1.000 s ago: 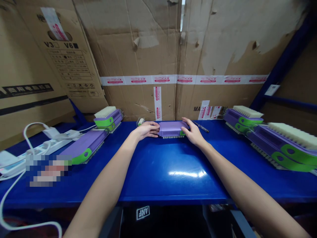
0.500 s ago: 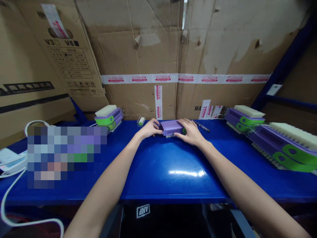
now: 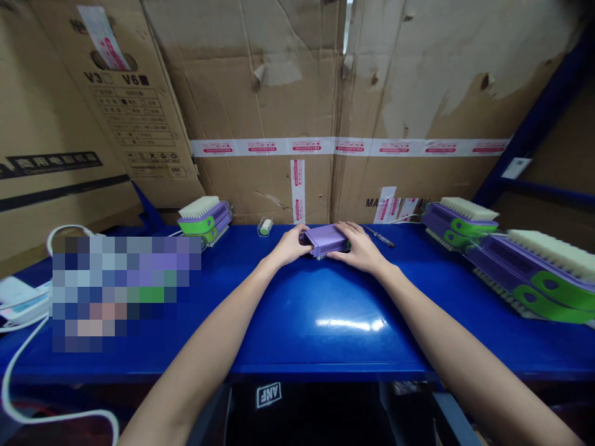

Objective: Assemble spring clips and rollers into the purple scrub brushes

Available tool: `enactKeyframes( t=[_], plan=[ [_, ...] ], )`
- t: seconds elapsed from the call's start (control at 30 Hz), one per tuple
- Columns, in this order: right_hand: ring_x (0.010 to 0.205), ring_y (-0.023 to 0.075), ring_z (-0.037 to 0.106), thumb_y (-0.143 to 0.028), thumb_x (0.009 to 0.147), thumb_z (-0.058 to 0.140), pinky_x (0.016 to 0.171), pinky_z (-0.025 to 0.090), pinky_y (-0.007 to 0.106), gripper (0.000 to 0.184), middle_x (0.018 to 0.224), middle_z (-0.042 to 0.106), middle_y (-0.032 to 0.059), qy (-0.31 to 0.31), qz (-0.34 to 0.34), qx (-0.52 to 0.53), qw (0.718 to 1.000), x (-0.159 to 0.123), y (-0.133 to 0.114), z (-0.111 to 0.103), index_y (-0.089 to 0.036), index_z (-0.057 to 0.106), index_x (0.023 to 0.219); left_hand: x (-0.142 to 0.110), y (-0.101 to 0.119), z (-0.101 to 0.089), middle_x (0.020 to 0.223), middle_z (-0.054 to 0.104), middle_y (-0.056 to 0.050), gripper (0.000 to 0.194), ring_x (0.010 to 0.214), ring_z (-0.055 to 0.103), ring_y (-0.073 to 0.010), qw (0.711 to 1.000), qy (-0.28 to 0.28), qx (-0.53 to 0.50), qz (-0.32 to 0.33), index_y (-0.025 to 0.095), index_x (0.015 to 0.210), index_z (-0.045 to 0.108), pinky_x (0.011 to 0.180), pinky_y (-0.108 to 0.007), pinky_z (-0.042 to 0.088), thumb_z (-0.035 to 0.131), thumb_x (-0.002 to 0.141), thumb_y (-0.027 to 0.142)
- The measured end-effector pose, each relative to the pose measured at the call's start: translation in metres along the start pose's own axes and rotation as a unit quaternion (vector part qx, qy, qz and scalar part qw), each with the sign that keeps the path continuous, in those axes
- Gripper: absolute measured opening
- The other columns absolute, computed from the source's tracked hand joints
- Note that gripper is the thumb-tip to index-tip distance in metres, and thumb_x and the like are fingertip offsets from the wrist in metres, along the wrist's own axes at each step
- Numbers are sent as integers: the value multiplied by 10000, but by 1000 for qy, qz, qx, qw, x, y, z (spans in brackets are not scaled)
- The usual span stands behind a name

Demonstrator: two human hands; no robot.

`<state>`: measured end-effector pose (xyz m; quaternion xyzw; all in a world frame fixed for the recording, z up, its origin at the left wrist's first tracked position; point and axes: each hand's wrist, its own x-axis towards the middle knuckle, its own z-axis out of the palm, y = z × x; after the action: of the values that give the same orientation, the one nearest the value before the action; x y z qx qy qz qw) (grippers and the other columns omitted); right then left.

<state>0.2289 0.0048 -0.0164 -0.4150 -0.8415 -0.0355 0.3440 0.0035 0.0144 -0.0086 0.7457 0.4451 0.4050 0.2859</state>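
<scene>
A purple brush (image 3: pixel 328 235) lies near the back of the blue table, flat top up, with a slotted side and a strip of pale bristles underneath. Its left end is gripped by my left hand (image 3: pixel 289 245), the thumb toward the front and the fingers behind. My right hand (image 3: pixel 359 246) is wrapped over the other end, thumb along the slotted side, a bit of green showing beside the palm. Left of the brush sits a small clear case (image 3: pixel 264 227) with a white and green piece in it. A screwdriver (image 3: pixel 382 237) lies just beyond my right hand.
Stacked purple-green brushes stand at the back left (image 3: pixel 204 221), and more brushes (image 3: pixel 534 272) are on the right. White cables (image 3: pixel 10 371) and a power strip (image 3: pixel 28 310) lie at left, beside a pixelated patch. Cardboard sheets (image 3: pixel 260 99) wall the back of the blue table (image 3: pixel 297 334).
My left hand has moved slightly right and closed further round the brush's left end. The brush has shifted a little to the right; my right hand stays on it.
</scene>
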Motion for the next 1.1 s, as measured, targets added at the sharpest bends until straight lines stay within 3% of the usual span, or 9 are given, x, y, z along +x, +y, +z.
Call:
enactKeyframes(
  t=[0.17, 0.33, 0.4, 0.47, 0.57, 0.63, 0.73, 0.93, 1.1],
  plan=[
    [1275, 333, 422, -611, 683, 675, 1057, 358, 523, 808, 1339, 523, 150, -2, -8, 2, 1000, 1, 2, -1, -161, 475, 1324, 0, 2, -10, 937, 682, -57, 483, 893, 639, -187, 997, -57, -59, -8, 148, 1027, 565, 867, -328, 477, 768, 589, 148],
    [1267, 338, 428, -606, 660, 698, 1061, 361, 518, 831, 1333, 528, 152, 1, -9, -7, 1000, 1, 5, -2, -147, 480, 1318, 2, 3, -22, 816, 666, -33, 477, 780, 625, -159, 997, -55, -32, -38, 133, 987, 595, 796, -317, 488, 806, 563, 187],
    [1274, 336, 421, -598, 669, 695, 1060, 362, 522, 815, 1337, 526, 138, -1, -11, -7, 1000, 0, 6, -2, -164, 475, 1323, 3, -2, -29, 762, 645, -24, 357, 726, 609, -152, 998, -13, 8, -56, 139, 921, 604, 742, -303, 487, 775, 630, 254],
    [1283, 334, 411, -589, 679, 691, 1056, 362, 530, 802, 1344, 521, 130, -4, -11, -3, 1000, 0, 7, -2, -180, 466, 1332, 3, -7, -36, 754, 631, -33, 255, 731, 600, -167, 990, 71, 91, -78, 152, 881, 604, 717, -304, 479, 704, 722, 325],
    [1289, 335, 401, -577, 679, 697, 1057, 359, 533, 801, 1348, 517, 130, -5, -6, -1, 1000, 0, 8, -1, -181, 463, 1335, 0, -17, -46, 949, 626, -98, 222, 952, 573, -246, 932, 201, 284, -100, 173, 944, 608, 785, -342, 458, 614, 802, 343],
    [1291, 334, 398, -576, 680, 696, 1059, 359, 528, 799, 1350, 516, 128, -5, -2, -3, 1000, 0, 7, -1, -176, 466, 1333, -4, -22, -51, 1120, 574, -141, 294, 1101, 500, -297, 887, 230, 384, -110, 177, 1064, 597, 850, -376, 434, 584, 821, 342],
    [1297, 333, 391, -584, 681, 692, 1059, 362, 520, 805, 1362, 506, 132, -6, 3, -12, 1000, -1, 6, -1, -162, 470, 1330, -7, -26, -54, 1201, 537, -169, 388, 1141, 470, -327, 864, 189, 444, -140, 161, 1170, 572, 889, -414, 413, 537, 846, 372],
    [1295, 332, 392, -592, 681, 686, 1055, 360, 531, 805, 1365, 504, 131, -12, 5, -17, 1000, -1, 6, -1, -171, 468, 1332, -3, -15, -53, 1066, 629, -187, 425, 1060, 544, -355, 841, 151, 486, -182, 143, 973, 639, 866, -442, 416, 552, 811, 526],
    [1303, 338, 377, -593, 687, 677, 1045, 359, 553, 799, 1375, 493, 126, -16, 11, -16, 1000, -1, 5, -2, -191, 457, 1342, -2, -11, -50, 1025, 662, -179, 535, 1009, 604, -353, 873, 123, 431, -192, 160, 1094, 554, 830, -412, 438, 700, 698, 490]
  ],
)
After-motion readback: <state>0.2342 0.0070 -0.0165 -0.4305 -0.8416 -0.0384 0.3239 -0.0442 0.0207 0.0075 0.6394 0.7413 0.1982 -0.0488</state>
